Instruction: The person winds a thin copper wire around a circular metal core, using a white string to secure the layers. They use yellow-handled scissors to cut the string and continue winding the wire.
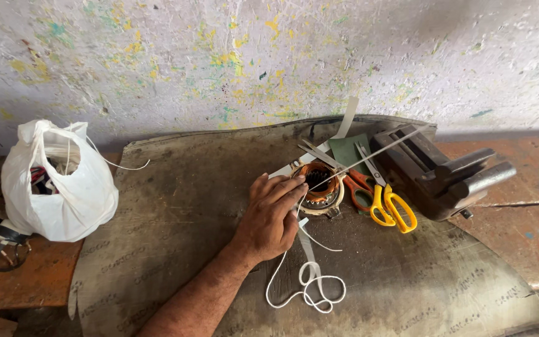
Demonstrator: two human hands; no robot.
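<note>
A worn dark mat (176, 206) is being seen spread across a rust-coloured bench (519, 206), with a paint-flecked wall (269, 56) rising behind it. A white plastic bag (57, 187) is being kept at the left edge of the bench, knotted loosely at the top, with cords showing inside it. A heavy metal vise (444, 175) is lying on its side at the right of the mat. Only one hand is being shown: the left hand (271, 215) is being laid flat, palm down, on the mat, its fingers stretched out and spread slightly, their tips touching the rim of a small motor stator (319, 187) with copper windings. Nothing is being gripped by this hand; the fingers are only pressing against the stator's side. The right hand is not being shown at all. The stator is sitting near the middle of the mat, between the hand and two pairs of scissors, one orange-handled (357, 187) and one yellow-handled (394, 209), which are lying just beside it toward the vise. A thin metal rod (369, 159) is resting across the stator's top. A white cord (310, 290) is trailing from the stator past the hand and is lying looped on the mat near the wrist
</note>
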